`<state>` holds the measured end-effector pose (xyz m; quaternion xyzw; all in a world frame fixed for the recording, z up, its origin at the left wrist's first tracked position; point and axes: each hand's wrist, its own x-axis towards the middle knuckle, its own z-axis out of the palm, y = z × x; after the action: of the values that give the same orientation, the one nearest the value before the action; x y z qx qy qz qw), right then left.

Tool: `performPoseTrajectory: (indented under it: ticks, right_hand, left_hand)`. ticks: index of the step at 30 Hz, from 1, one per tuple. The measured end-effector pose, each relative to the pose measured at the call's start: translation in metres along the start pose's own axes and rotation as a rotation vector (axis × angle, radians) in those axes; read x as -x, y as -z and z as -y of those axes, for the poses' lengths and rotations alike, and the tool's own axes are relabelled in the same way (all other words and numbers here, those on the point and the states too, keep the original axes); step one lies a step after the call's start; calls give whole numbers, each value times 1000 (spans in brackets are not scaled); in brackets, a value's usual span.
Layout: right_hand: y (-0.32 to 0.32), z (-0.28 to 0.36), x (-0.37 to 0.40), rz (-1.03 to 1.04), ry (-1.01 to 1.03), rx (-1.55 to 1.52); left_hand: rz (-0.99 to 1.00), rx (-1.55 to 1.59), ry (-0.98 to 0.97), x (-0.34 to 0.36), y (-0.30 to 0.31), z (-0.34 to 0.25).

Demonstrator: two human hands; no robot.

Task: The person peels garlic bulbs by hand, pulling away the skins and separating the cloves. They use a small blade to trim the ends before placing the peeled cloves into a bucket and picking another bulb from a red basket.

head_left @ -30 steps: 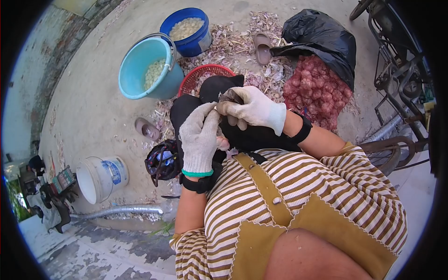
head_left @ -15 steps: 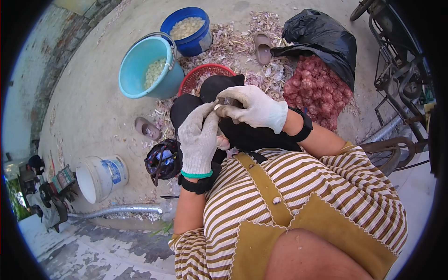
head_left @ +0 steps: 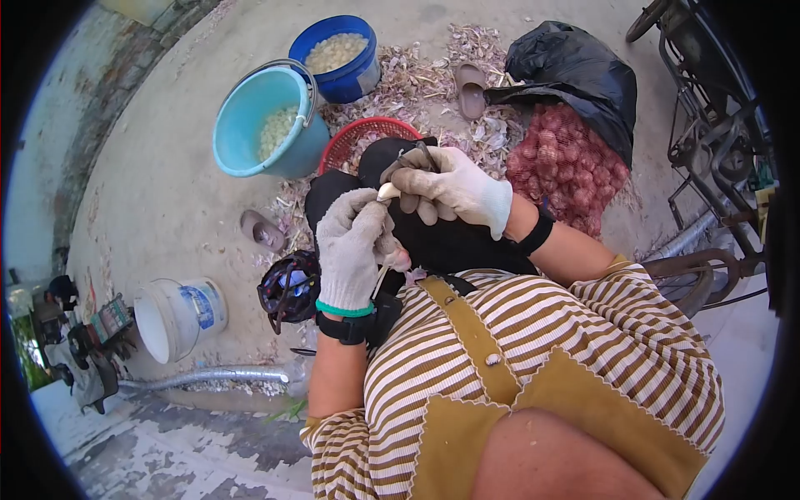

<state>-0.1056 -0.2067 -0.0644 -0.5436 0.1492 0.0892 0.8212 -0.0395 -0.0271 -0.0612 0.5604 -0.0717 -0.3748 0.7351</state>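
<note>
Both my hands wear off-white knit gloves with soiled fingers, and they meet above my dark-trousered lap. A peeled-looking garlic clove [head_left: 388, 192] sits between the fingertips of the two hands. My left hand [head_left: 348, 242] is closed, with a pinkish garlic bulb [head_left: 401, 260] showing partly below its fingers; its stem sticks out downward. My right hand [head_left: 450, 187] is closed around a small dark knife [head_left: 427, 157], mostly hidden by the fingers, and its thumb side touches the clove. A red basket [head_left: 367, 127] with garlic skins stands just beyond my knees.
A light-blue bucket [head_left: 237, 158] and a dark-blue bucket [head_left: 358, 83] hold peeled cloves. Garlic skins [head_left: 417, 71] litter the ground. At right are a red net sack of garlic [head_left: 567, 167], a black plastic bag [head_left: 575, 71] and a bicycle [head_left: 708, 125]. A white bucket [head_left: 179, 317] lies tipped at left.
My right hand has turned and its fingers have shifted, so the dark knife now points upward. The clove shows more fully between my hands. My left fingers have curled lower.
</note>
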Motion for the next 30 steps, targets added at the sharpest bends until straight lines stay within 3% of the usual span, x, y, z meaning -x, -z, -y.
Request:
performPoseTrajectory:
  ticks: [1, 2, 4, 5, 6, 9, 10, 12, 14, 16, 18, 21, 24, 25, 30]
  right_hand:
    - [-7, 2, 1, -154, 17, 102]
    - [-8, -1, -1, -150, 21, 101]
    - [-2, -18, -6, -179, 584, 677]
    - [1, -28, -14, -204, 762, 806]
    - [1, -25, -13, -208, 761, 807]
    - [-4, -12, -7, -99, 440, 664]
    - [-3, -11, -8, -97, 437, 662]
    - [-2, -8, -8, -12, 107, 266]
    - [-5, 4, -3, 3, 77, 298]
    - [-2, 9, -2, 14, -91, 127]
    - [-4, -2, -4, 27, -23, 70]
    - [-6, -5, -8, 111, -57, -345]
    - [-9, -10, -6, 124, -21, -461]
    - [-5, -15, -8, 251, 51, -497]
    - [2, -16, -10, 167, 45, -503]
  left_hand:
    - [-92, -90, -8, 2, -7, -3]
    - [-183, -181, -14, 3, -11, -5]
    - [-186, -331, -65, -2, -5, 2]
    - [-205, -384, -109, -3, -6, 6]
    - [-225, -435, -152, -3, -7, 8]
    - [-191, -418, -108, 3, -14, 3]
    - [-166, -396, -69, 5, -16, 1]
    - [-102, -362, -79, 2, -10, 5]
    - [-36, -328, -90, 2, -8, 5]
    - [12, -88, 1, 2, -10, 4]
    - [22, -29, 26, 2, -10, 5]
    - [88, 88, 25, 2, -8, 2]
    - [136, 163, -36, 2, -7, 0]
    - [141, 164, -37, 3, -6, -2]
    - [133, 251, -68, 0, 8, -6]
